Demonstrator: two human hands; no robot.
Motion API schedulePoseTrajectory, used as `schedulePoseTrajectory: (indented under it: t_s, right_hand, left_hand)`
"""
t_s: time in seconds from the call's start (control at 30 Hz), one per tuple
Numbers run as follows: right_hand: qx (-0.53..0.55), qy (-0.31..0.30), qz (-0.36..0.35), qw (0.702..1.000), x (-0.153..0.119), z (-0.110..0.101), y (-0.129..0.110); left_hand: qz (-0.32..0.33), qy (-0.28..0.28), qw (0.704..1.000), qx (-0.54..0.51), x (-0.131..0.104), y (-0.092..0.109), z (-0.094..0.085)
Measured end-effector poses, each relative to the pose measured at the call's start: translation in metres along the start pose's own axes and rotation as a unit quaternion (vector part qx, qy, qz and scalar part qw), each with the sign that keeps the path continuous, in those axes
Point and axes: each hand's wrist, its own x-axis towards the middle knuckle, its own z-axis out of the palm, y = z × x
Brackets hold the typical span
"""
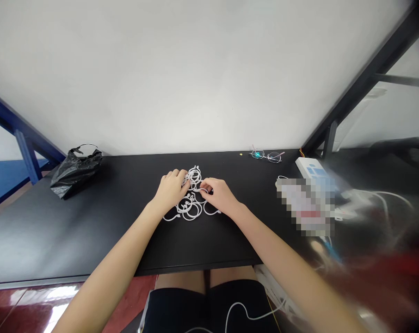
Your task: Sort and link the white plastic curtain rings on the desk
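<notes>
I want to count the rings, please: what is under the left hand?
White rings show at the edge of the left hand; what lies beneath its palm is covered and cannot be seen.

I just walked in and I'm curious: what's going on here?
A person sits at a black table, both hands among loosely piled white rings. The right hand seems to pinch one ring; the left hand is at the pile's left side. A black bag lies off to the left, and glasses lie near the wall.
</notes>
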Motion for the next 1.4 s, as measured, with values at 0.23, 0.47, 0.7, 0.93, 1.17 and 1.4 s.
schedulePoseTrajectory:
  t_s: [0.23, 0.47, 0.7, 0.93, 1.17, 1.4]
  right_hand:
    - [-0.002, 0.003, -0.003, 1.000, 0.0000, 0.0000, 0.0004]
    - [-0.003, 0.004, -0.003, 1.000, -0.0002, 0.0001, -0.0009]
    - [-0.004, 0.004, -0.008, 1.000, 0.0001, 0.0001, -0.0008]
    - [-0.011, 0.003, -0.007, 1.000, -0.0003, 0.0001, -0.0014]
    - [-0.012, 0.003, -0.010, 1.000, -0.0007, 0.0005, -0.0004]
    - [-0.010, 0.002, -0.006, 1.000, -0.0010, 0.0000, -0.0009]
  left_hand:
    - [0.002, 0.000, 1.000, -0.002, 0.0001, -0.0002, 0.0012]
    - [0.003, -0.004, 1.000, 0.000, -0.0001, 0.0010, 0.0004]
    - [0.006, -0.004, 1.000, 0.005, -0.0003, 0.0011, 0.0005]
    - [0.010, -0.003, 1.000, 0.012, -0.0001, 0.0006, 0.0010]
    - [0.011, -0.008, 1.000, 0.015, -0.0003, 0.0016, -0.0004]
    - [0.010, -0.008, 1.000, 0.009, -0.0003, 0.0013, -0.0001]
